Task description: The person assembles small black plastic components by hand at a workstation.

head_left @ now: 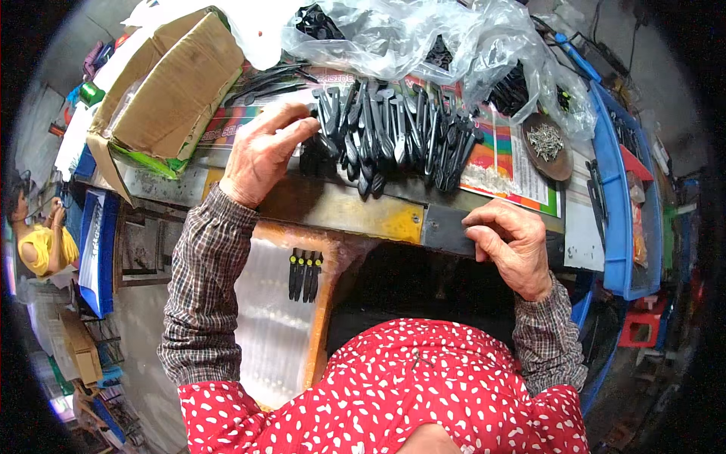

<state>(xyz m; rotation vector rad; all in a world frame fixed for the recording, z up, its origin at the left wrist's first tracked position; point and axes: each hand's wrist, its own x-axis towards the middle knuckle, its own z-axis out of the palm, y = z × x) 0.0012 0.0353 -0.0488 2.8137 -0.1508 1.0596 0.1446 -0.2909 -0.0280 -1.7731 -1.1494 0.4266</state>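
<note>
My left hand [261, 155] reaches the left end of a heap of slim black plastic pieces [397, 140]. Its thumb and index finger are closed at one black piece there. Along the table's front edge, right of the heap, my right hand [514, 242] is held with the fingers curled towards the thumb. Whatever it may hold is too small or hidden to make out. Below the table edge, several black pieces with yellow-green round spots [305, 276] lie side by side on a whitish, ribbed surface [276, 325] with an orange-brown border.
A brown dish of small screws [546, 144] sits right of the heap. Clear plastic bags [423, 34] with black parts lie behind. An open cardboard box [170, 83] stands back left, a blue bin [624, 204] at right. Far left, a person in yellow [49, 246] is visible.
</note>
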